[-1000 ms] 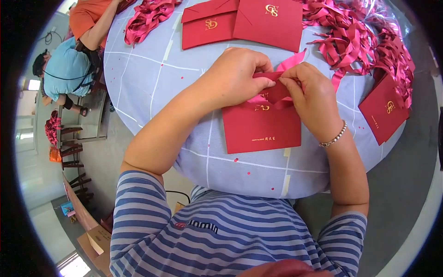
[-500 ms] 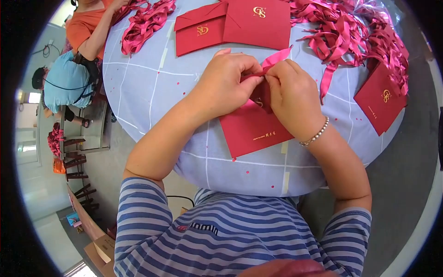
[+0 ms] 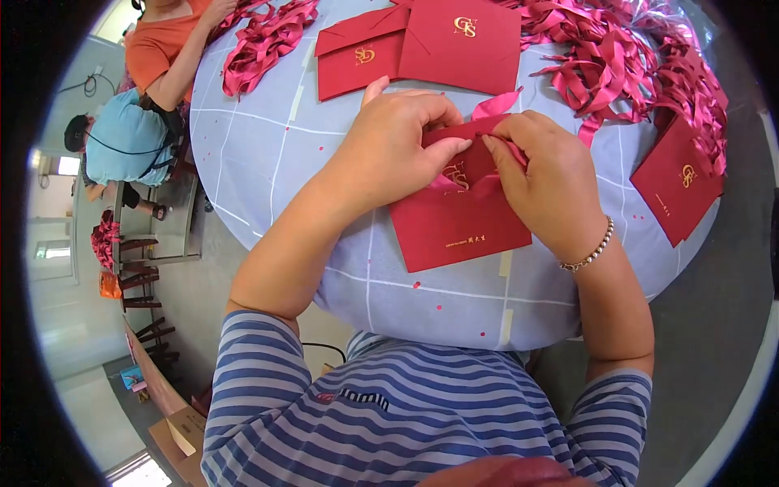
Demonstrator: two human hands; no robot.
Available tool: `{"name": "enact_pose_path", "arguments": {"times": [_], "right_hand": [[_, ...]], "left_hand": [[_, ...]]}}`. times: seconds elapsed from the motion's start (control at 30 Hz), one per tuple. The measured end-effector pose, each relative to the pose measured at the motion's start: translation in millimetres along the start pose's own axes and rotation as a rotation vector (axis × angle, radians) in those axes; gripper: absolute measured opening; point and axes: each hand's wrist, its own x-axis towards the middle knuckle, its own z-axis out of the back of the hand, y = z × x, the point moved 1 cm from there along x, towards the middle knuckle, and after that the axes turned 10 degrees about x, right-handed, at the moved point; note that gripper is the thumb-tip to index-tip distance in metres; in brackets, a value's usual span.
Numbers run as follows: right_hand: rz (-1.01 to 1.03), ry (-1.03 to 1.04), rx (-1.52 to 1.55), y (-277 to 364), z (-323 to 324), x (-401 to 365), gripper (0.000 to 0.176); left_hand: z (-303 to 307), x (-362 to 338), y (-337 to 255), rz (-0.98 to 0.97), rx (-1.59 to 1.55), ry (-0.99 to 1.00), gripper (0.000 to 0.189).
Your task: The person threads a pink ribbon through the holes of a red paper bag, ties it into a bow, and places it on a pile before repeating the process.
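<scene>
A flat red paper bag (image 3: 462, 235) with gold print lies at an angle on the table in front of me. At its upper edge my left hand (image 3: 406, 146) is closed, thumb on the front and fingers behind. My right hand (image 3: 548, 174) pinches a pink-red ribbon at the bag's upper right. One part of the ribbon (image 3: 497, 105) sticks up behind the bag's top edge, and another part crosses its front near the gold logo. The fingertips partly hide where ribbon and bag meet.
More red paper bags (image 3: 462, 45) lie beyond my hands, and another bag (image 3: 680, 183) is at the right. Ribbon heaps (image 3: 604, 77) cover the back right; a smaller bundle (image 3: 264, 53) is at the back left. Two people sit at the left, one in an orange top (image 3: 166, 49).
My right hand has moved right and slightly down, away from my left, drawing the ribbon. More of the bag's upper front and logo now shows.
</scene>
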Motion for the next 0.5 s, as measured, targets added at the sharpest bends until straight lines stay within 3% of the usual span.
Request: {"name": "enact_pose_path", "arguments": {"times": [0.07,0.13,0.17,0.33,0.4,0.5], "right_hand": [[-0.005,0.001,0.007,-3.5,-2.7,-1.3,0.014],[-0.007,0.003,0.015,-5.8,-6.3,-3.2,0.014],[-0.015,0.01,0.016,-5.8,-8.2,-4.0,0.014],[-0.067,-0.019,0.028,-5.8,-13.4,-3.9,0.013],[-0.036,0.073,0.083,-8.6,-2.5,0.3,0.016],[0.012,-0.107,0.268,0.7,38.1,15.6,0.019]], "left_hand": [[0.4,0.4,0.9,-0.001,0.016,0.002,0.015],[0.4,0.6,3.5,0.149,0.085,0.266,0.017],[-1.8,-0.2,5.3,0.151,0.085,0.266,0.017],[-6.7,-4.5,2.1,-0.147,0.002,0.04,0.013],[-3.1,-5.2,1.2,-0.174,0.028,0.015,0.013],[8.4,-7.2,-8.4,-0.276,0.068,-0.057,0.014]]}}
